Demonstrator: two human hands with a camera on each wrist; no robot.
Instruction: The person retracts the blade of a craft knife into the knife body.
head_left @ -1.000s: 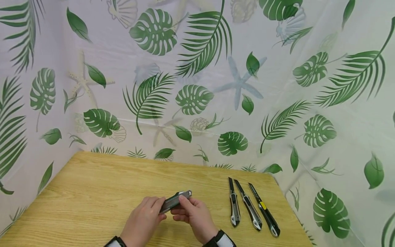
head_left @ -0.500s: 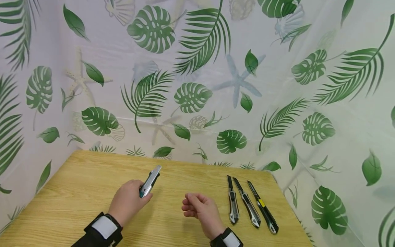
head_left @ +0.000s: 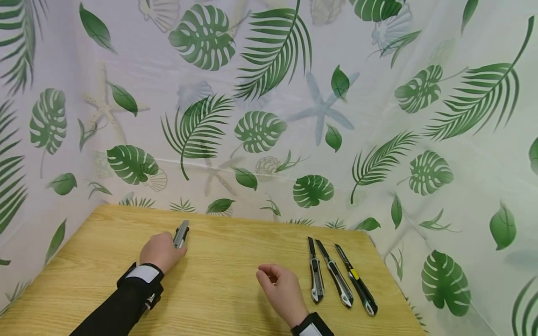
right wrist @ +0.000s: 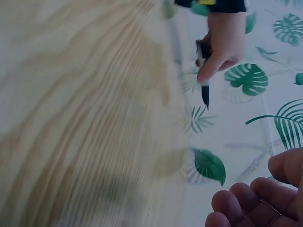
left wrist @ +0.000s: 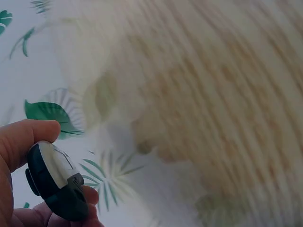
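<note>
Toward the left of the wooden table (head_left: 227,252), my left hand (head_left: 161,253) grips a silver and dark green utility knife (head_left: 181,233), its far end pointing to the back wall. Up close in the left wrist view, thumb and fingers wrap the rounded butt of that knife (left wrist: 54,177). My right hand (head_left: 283,291) hovers near the front middle of the table with fingers loosely curled and nothing in them. To its right lie three snap-off knives side by side: two grey and black ones (head_left: 316,275) (head_left: 338,280), and a black one with a yellow slider (head_left: 361,289).
A white sheet (head_left: 260,196) printed with green leaves and starfish hangs behind the table and along both sides. The table's back edge (head_left: 244,218) runs just beyond the left hand.
The right hand has let go of the utility knife, which both hands held before. The left hand has carried it left and toward the back. The three other knives have stayed put.
</note>
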